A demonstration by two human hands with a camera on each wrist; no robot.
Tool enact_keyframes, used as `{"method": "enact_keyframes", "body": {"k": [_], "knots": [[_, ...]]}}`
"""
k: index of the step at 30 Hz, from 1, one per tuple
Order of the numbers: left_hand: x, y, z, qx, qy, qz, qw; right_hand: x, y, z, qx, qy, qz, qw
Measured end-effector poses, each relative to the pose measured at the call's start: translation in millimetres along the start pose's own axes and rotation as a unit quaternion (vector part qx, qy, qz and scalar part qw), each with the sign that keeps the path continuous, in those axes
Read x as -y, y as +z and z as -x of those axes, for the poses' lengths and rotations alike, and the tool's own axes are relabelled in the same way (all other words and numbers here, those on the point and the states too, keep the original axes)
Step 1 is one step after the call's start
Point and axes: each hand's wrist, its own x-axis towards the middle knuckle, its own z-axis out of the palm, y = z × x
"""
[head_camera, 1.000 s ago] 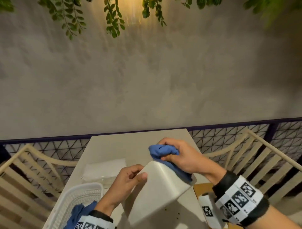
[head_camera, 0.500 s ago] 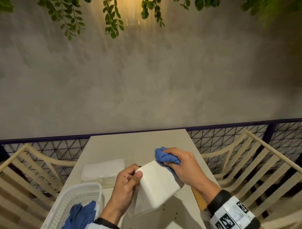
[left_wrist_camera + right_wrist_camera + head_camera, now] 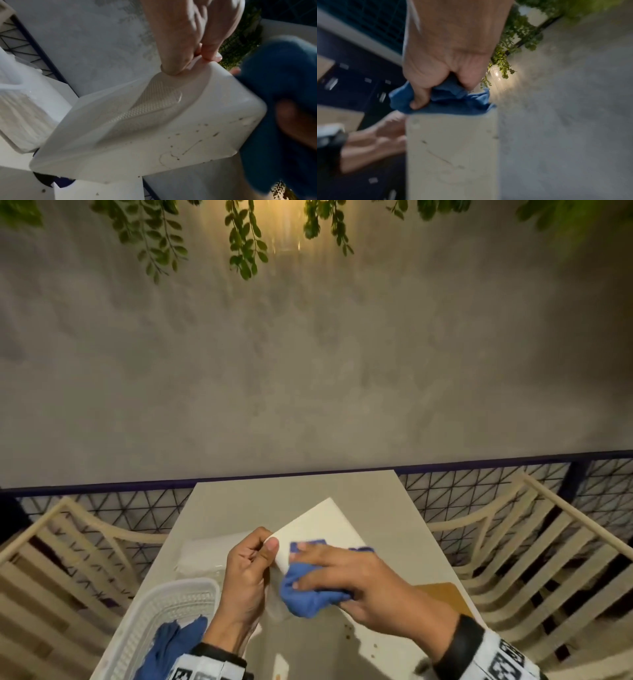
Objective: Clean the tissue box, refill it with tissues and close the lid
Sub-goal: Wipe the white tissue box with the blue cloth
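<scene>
A crumpled blue cloth point(image 3: 310, 594) is gripped in the curled right hand point(image 3: 370, 587) and pressed to a white rectangular plastic tissue box point(image 3: 323, 527).

The box's corner is pinched by the left hand point(image 3: 248, 573); it is held tilted above the beige table's point(image 3: 239, 501) near edge.

the tissue box point(image 3: 322, 529) sits tilted between the 2 hands, above the surface point(image 3: 239, 498). the left fingers point(image 3: 270, 544) pinch its left edge; the cloth point(image 3: 308, 590) lies under the right fingers point(image 3: 308, 549), against the box. the basket point(image 3: 164, 604) stands left of the left fingers, the tissue stack point(image 3: 205, 553) behind it.
</scene>
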Motion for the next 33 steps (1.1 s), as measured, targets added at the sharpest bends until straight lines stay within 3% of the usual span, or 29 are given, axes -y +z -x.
{"method": "enact_keyframes", "body": {"k": [2,5,6,10,15,20,24,25,29,30,33], "knots": [[-1.2,-5.7,0.9,-0.003,-0.005,-0.003,1.0,-14.6,-12.3,15.1,-0.01,0.019,0.001,1.0],[0.9,-1.5,2.5,0.003,-0.01,-0.021,1.0,-27.6,-17.2,-1.1,-0.117,0.089,-0.006,0.989],[0.5,0.9,2.1,-0.001,-0.01,-0.009,1.0,-21.0,-11.6,-10.6,-0.113,0.087,-0.004,0.99],[-2.0,-2.9,-0.3,-0.018,0.003,0.019,1.0,-1.6,0.5,6.0,0.025,-0.013,-0.002,1.0],[-0.7,-0.6,-0.2,-0.015,-0.001,0.021,1.0,-31.0,-16.3,4.2,-0.099,0.085,-0.002,0.992],[-0.6,5.7,-2.0,-0.016,0.005,0.024,1.0,5.5,4.9,2.0,0.063,-0.031,-0.008,0.998],[-3.3,4.7,-1.2,-0.007,0.002,0.043,0.999,-30.7,-24.6,6.8,-0.078,0.063,0.0,0.995],[-3.3,6.0,-1.5,-0.007,0.004,0.041,0.999,-27.7,-20.7,1.8,-0.086,0.071,0.004,0.994],[-1.7,10.4,-2.4,0.006,0.0,0.022,1.0,2.7,6.4,-3.6,0.045,-0.028,0.002,0.999],[-1.3,9.9,-1.3,0.012,-0.004,0.032,0.999,0.2,1.2,-2.8,0.041,-0.024,0.003,0.999],[-2.4,6.2,-0.1,0.019,-0.015,0.085,0.996,-24.0,-20.4,-10.2,-0.127,0.084,-0.019,0.988]]}}
